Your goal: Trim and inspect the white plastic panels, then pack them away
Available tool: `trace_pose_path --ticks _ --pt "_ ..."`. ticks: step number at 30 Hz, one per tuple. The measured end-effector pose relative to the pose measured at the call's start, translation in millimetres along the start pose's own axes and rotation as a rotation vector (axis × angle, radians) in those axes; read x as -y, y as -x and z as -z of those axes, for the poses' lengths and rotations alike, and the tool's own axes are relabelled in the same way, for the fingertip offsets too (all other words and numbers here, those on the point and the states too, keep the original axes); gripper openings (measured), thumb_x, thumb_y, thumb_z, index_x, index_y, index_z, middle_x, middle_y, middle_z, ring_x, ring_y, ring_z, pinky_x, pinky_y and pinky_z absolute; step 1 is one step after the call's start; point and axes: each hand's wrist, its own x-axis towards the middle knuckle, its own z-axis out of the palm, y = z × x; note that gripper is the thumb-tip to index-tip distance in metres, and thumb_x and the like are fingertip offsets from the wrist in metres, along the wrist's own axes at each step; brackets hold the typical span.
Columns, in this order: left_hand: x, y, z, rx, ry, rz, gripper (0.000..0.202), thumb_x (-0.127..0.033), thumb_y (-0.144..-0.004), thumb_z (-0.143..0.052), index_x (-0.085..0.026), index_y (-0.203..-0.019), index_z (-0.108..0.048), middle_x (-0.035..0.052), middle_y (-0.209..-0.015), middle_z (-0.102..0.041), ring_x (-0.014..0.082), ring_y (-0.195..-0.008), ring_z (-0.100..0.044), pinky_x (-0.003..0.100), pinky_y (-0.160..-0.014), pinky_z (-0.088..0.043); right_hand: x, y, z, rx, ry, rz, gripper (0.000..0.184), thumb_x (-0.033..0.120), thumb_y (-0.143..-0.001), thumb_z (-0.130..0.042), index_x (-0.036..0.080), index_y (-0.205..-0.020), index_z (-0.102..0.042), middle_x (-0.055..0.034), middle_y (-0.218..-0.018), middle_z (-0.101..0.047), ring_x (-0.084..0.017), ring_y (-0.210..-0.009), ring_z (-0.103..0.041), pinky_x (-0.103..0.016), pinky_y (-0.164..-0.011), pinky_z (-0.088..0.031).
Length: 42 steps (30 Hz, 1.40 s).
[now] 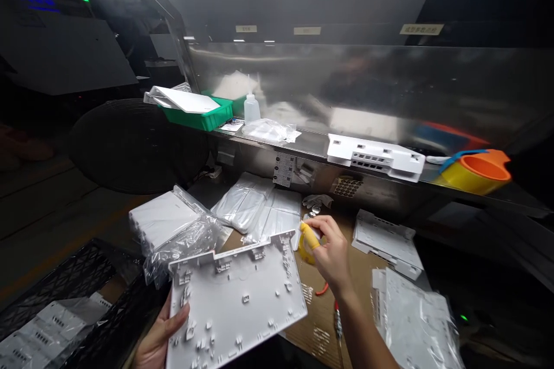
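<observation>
My left hand [159,335] grips the lower left corner of a flat white plastic housing panel [236,297], inner side up, with small clips and ribs on it. My right hand [331,252] hovers just past the panel's upper right corner, fingers curled in a pinch. A yellow cot covers one fingertip [308,239], and a small pale piece shows between the fingers; I cannot make out what it is. Under the right hand lies a brown cardboard sheet [322,314].
Bagged white panels [173,225] and flat plastic bags [259,207] lie ahead. More white housings [386,242] sit at right. A steel shelf holds a white housing [375,157], green tray [203,115], bottle [251,108] and tape rolls [474,171]. Black crates [56,288] stand at left.
</observation>
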Motion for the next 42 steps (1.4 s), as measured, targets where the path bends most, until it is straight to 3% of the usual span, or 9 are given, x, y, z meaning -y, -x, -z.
trace_pose_path --ticks 4,8,13,18,24,29,32,39,42 --pt "7.2 -1.2 -12.5 0.014 -0.038 -0.026 0.06 -0.016 -0.101 -0.032 -0.051 -0.15 -0.031 -0.0032 -0.146 -0.056 0.0281 -0.143 -0.039 0.052 -0.125 -0.016 -17.5 6.9 -4.4 0.046 0.019 -0.023 0.013 0.022 -0.091 -0.06 0.021 -0.096 -0.072 -0.0061 -0.096 -0.066 -0.02 -0.089 -0.063 -0.031 -0.074 -0.05" --pt "24.6 -4.6 -44.4 -0.237 -0.162 -0.021 0.071 -0.012 -0.095 -0.055 -0.053 -0.15 -0.037 -0.0048 -0.154 -0.051 0.0291 -0.143 -0.044 0.05 -0.125 -0.027 -37.8 14.7 -11.4 0.063 0.07 -0.089 0.015 0.018 -0.087 -0.059 0.021 -0.093 -0.072 -0.0068 -0.096 -0.067 -0.022 -0.09 -0.064 -0.032 -0.073 -0.049" --pt "54.6 -20.9 -77.8 -0.32 -0.527 -0.14 0.059 -0.016 -0.088 -0.071 -0.039 -0.14 -0.057 -0.0044 -0.165 -0.038 0.0274 -0.152 -0.033 0.038 -0.126 -0.024 -2.4 31.7 -19.3 0.052 -0.065 -0.093 0.01 0.023 -0.094 -0.06 0.022 -0.1 -0.068 -0.0066 -0.103 -0.064 -0.022 -0.099 -0.061 -0.033 -0.083 -0.049" --pt "73.4 -29.7 -76.2 -0.239 -0.929 -0.205 0.054 -0.027 -0.093 -0.066 -0.033 -0.145 -0.053 0.0014 -0.165 -0.038 0.0252 -0.154 -0.028 0.035 -0.127 -0.017 46.5 48.7 -36.7 0.055 -0.175 0.024 0.011 0.018 -0.094 -0.059 0.022 -0.102 -0.066 -0.0043 -0.098 -0.061 -0.018 -0.091 -0.06 -0.028 -0.078 -0.05" --pt "88.4 -33.4 -61.6 -0.199 -1.16 -0.299 0.048 -0.034 -0.1 -0.052 -0.035 -0.147 -0.045 0.0033 -0.166 -0.034 0.0245 -0.154 -0.028 0.044 -0.127 -0.02 42.2 52.3 -40.3 0.003 -0.077 0.094 0.013 0.013 -0.093 -0.06 0.021 -0.102 -0.067 -0.0045 -0.095 -0.061 -0.017 -0.087 -0.059 -0.027 -0.073 -0.049" --pt "91.4 -38.5 -55.9 -0.179 -1.207 -0.273 0.049 -0.034 -0.101 -0.049 -0.038 -0.149 -0.04 0.0022 -0.167 -0.032 0.0223 -0.154 -0.027 0.043 -0.128 -0.018 39.4 59.3 -37.0 0.054 -0.092 0.092 0.02 0.013 -0.093 -0.059 0.022 -0.108 -0.066 -0.005 -0.1 -0.06 -0.018 -0.091 -0.06 -0.027 -0.076 -0.049" --pt "87.8 -39.7 -53.7 -0.159 -1.149 -0.237 0.051 -0.037 -0.1 -0.052 -0.037 -0.149 -0.042 0.0024 -0.167 -0.033 0.024 -0.155 -0.026 0.042 -0.128 -0.016 10.7 58.9 -47.1 0.078 -0.035 0.02 0.018 0.017 -0.094 -0.056 0.023 -0.107 -0.067 -0.0054 -0.101 -0.062 -0.019 -0.092 -0.06 -0.029 -0.077 -0.049" --pt "69.4 -30.7 -56.1 -0.286 -0.724 -0.035 0.067 -0.036 -0.087 -0.073 -0.037 -0.148 -0.045 0.0027 -0.163 -0.041 0.0315 -0.147 -0.04 0.043 -0.124 -0.029 -144.7 45.0 -45.2 0.001 0.245 -0.296 0.021 0.036 -0.093 -0.061 0.018 -0.083 -0.068 -0.0068 -0.086 -0.064 -0.022 -0.084 -0.058 -0.037 -0.077 -0.046" --pt "67.4 -27.1 -56.6 -0.278 -0.71 -0.016 0.068 -0.035 -0.088 -0.072 -0.038 -0.149 -0.043 0.0023 -0.163 -0.042 0.0306 -0.146 -0.042 0.042 -0.122 -0.032 -182.1 48.4 -34.5 -0.004 0.276 -0.355 0.022 0.037 -0.094 -0.065 0.02 -0.08 -0.062 0.0002 -0.08 -0.059 -0.015 -0.075 -0.054 -0.032 -0.074 -0.046"
